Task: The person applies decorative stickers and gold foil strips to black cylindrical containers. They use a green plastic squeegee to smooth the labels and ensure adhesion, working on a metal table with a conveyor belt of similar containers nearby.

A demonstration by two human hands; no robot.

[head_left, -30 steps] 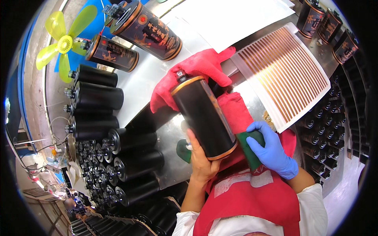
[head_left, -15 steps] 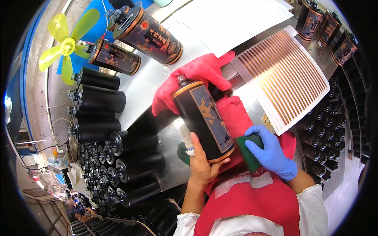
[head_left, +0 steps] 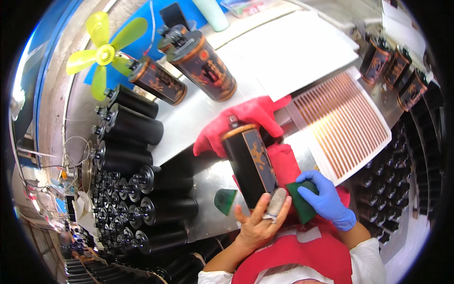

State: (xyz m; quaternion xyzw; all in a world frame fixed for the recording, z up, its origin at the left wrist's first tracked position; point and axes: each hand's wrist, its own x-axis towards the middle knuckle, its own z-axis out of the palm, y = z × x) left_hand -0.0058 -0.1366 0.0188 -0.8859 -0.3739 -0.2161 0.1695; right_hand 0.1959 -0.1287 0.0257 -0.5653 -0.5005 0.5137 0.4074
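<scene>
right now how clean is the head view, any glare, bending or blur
Head view: strong fisheye, the striped sheet edges bow near the black rim; white paper is nearly blown out; the black can in the left hand is sharp; the far lower-left corner is small and murky.

Seven decorated black cylinders show: one held (head_left: 249,163), three lying at the top (head_left: 203,64), three standing at the right (head_left: 395,71). One red cloth (head_left: 246,118), one striped sheet (head_left: 345,125), one yellow fan (head_left: 104,52), plus plain black cylinders (head_left: 137,142) (too many to count).
</scene>
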